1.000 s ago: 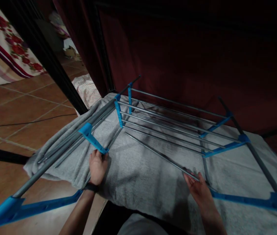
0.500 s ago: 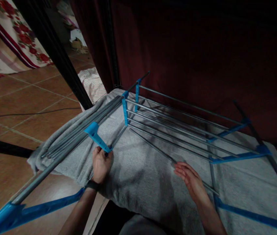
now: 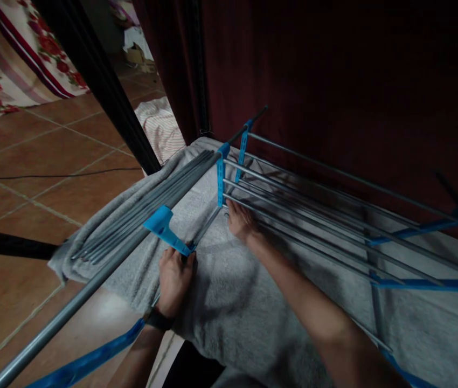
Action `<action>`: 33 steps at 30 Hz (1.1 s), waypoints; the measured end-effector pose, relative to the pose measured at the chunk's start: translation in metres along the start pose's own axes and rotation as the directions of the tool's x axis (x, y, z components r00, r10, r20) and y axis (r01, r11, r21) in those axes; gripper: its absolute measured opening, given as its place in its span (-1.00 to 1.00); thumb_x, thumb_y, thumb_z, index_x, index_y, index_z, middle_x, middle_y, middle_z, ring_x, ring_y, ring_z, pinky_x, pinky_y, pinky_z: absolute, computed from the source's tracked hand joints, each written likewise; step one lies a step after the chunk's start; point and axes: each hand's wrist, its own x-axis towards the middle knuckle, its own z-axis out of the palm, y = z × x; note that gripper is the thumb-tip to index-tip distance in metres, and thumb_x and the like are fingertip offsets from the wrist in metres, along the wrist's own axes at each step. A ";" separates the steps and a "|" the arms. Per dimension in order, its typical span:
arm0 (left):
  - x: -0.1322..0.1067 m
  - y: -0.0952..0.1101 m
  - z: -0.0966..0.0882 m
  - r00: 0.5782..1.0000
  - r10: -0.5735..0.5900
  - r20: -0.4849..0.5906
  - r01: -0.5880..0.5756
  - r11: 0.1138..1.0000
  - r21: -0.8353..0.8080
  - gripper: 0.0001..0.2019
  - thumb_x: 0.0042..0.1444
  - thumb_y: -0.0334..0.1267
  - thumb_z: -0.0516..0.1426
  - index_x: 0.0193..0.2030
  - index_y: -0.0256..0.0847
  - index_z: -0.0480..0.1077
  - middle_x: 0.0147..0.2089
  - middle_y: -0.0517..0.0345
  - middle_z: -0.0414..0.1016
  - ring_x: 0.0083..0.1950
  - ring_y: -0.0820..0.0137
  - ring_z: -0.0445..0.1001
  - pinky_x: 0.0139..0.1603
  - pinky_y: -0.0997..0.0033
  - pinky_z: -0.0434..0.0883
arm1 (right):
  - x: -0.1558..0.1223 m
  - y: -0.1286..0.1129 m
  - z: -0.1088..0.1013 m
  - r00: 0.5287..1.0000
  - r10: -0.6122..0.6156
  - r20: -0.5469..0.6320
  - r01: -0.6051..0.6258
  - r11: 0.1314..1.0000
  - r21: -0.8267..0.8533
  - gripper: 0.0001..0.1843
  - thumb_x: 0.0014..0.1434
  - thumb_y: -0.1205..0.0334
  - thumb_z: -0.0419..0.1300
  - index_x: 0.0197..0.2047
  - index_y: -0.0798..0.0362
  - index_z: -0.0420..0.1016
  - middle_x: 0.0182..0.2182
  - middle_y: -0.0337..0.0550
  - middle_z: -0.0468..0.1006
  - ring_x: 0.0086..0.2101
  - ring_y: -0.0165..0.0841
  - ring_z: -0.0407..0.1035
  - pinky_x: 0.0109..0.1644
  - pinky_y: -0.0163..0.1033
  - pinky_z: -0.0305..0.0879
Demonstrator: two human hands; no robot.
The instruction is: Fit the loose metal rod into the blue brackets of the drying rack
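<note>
A clothes drying rack of grey rods point(image 3: 318, 207) and blue plastic brackets stands over a grey towel point(image 3: 229, 302). My left hand point(image 3: 174, 280) is closed around the lower end of a blue bracket point(image 3: 164, 230) at the rack's near left corner. My right hand point(image 3: 240, 222) reaches forward to the left end of a grey rod beside an upright blue bracket point(image 3: 220, 175). Its fingers rest on the rod's end, and I cannot see whether they are closed on it. A bundle of grey rods point(image 3: 140, 207) lies folded along the left side.
Brown floor tiles point(image 3: 39, 178) spread to the left, with a thin black cable across them. A dark post point(image 3: 103, 91) rises at the back left. Floral cloth point(image 3: 6, 64) hangs at the far left. A dark red curtain point(image 3: 334, 81) fills the back. Striped cloth point(image 3: 160, 126) lies on the floor.
My right hand has slid from the near right end of the rod forward and left to its far end at the upright bracket. The view has shifted left. My left hand stays on the bracket.
</note>
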 end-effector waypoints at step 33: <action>0.001 -0.002 0.010 0.990 -0.141 0.022 0.143 0.982 -0.122 -0.74 0.28 -0.09 0.07 -0.09 -0.16 0.50 -0.10 -0.11 0.65 -0.01 0.03 0.61 0.12 -0.01 0.54 | 0.048 0.012 0.002 0.998 0.009 0.061 -0.015 0.993 0.115 -0.86 0.21 0.35 0.11 -0.18 -0.01 0.45 -0.08 -0.11 0.51 -0.17 -0.28 0.38 0.03 -0.24 0.30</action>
